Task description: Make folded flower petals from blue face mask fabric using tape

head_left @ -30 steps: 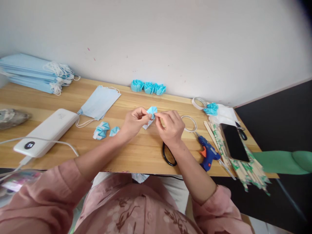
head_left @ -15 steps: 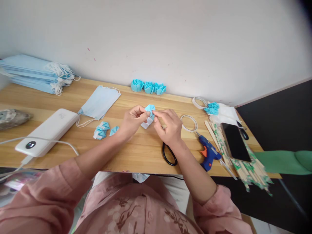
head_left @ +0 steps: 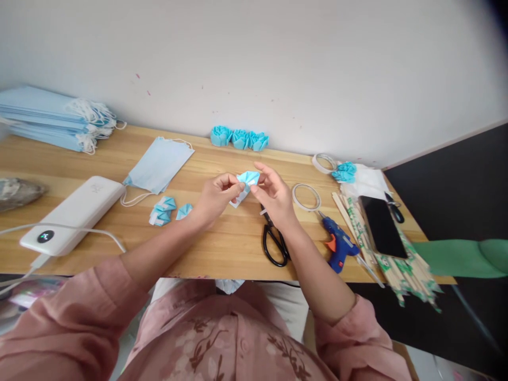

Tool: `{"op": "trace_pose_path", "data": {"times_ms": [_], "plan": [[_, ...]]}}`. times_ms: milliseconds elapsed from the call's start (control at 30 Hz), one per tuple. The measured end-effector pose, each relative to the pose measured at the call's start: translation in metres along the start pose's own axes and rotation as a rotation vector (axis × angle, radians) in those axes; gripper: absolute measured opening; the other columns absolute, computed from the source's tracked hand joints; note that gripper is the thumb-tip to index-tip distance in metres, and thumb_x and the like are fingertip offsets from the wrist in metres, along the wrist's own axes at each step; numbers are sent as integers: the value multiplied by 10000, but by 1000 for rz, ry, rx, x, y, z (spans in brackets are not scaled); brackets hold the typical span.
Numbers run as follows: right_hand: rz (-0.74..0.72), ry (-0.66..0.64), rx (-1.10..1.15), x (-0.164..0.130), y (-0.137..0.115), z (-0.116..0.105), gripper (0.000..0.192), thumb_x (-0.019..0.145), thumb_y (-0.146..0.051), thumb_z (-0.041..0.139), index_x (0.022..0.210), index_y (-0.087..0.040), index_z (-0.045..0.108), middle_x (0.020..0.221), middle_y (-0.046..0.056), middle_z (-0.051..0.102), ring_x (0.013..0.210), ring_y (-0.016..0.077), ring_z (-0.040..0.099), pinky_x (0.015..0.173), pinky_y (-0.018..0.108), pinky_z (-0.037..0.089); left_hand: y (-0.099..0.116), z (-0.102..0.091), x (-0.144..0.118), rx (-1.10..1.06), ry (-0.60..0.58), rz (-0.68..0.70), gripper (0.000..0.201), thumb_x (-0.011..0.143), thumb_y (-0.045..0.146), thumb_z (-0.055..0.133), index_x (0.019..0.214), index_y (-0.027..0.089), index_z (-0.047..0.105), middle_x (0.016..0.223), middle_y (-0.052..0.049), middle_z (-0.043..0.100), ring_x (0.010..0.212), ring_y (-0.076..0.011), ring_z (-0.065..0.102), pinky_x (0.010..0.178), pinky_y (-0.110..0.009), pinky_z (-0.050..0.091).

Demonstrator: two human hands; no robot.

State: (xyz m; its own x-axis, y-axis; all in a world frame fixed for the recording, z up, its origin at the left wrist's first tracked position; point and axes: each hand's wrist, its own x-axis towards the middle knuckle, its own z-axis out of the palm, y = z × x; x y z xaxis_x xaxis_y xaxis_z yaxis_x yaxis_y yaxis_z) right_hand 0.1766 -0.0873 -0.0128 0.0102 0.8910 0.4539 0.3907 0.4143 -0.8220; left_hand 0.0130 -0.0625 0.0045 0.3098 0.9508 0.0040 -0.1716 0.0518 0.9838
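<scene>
Above the middle of the table, my left hand [head_left: 219,200] pinches a small folded piece of blue paper [head_left: 249,177] between thumb and fingers. A pale strip hangs below it. At the paper's right edge is the thumb of my right hand [head_left: 277,200], with the fingers raised and partly behind it. Black-handled scissors [head_left: 274,243] lie under my right wrist, their blades partly hidden. More folded blue pieces [head_left: 162,210] rest on the wood to the left of my left hand, and a single folded piece [head_left: 184,211] is near my forearm.
Blue paper flowers [head_left: 240,138] line the wall. To the right lie a tape roll [head_left: 294,197], a blue glue gun [head_left: 337,243], wrapped chopsticks [head_left: 400,275] and a phone [head_left: 383,226]. At left are a white power bank [head_left: 75,211] and stacked face masks [head_left: 51,119].
The folded paper has turned and shows a wider blue face. My right hand has opened up, its index finger lifting away, and more of the scissors shows.
</scene>
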Motion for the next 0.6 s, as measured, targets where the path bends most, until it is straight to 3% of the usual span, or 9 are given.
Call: {"op": "trace_pose_path", "data": {"times_ms": [400,600], "plan": [[80,11,43,0,1,-1,497,854,-280,594,1346,-218,559,770,-30,585,723,118,583,749,289,537,-6,0,2,8,-19,7,231,697,292,719,622,179,532,559,38,550,498,-72,478,525,-215,412],[88,0,76,2,2,-8,462,940,-427,516,1355,-233,572,882,11,675,857,157,648,843,335,538,-3,-1,2,24,10,14,225,697,291,728,617,172,555,559,30,555,513,-76,489,535,-213,429]]}}
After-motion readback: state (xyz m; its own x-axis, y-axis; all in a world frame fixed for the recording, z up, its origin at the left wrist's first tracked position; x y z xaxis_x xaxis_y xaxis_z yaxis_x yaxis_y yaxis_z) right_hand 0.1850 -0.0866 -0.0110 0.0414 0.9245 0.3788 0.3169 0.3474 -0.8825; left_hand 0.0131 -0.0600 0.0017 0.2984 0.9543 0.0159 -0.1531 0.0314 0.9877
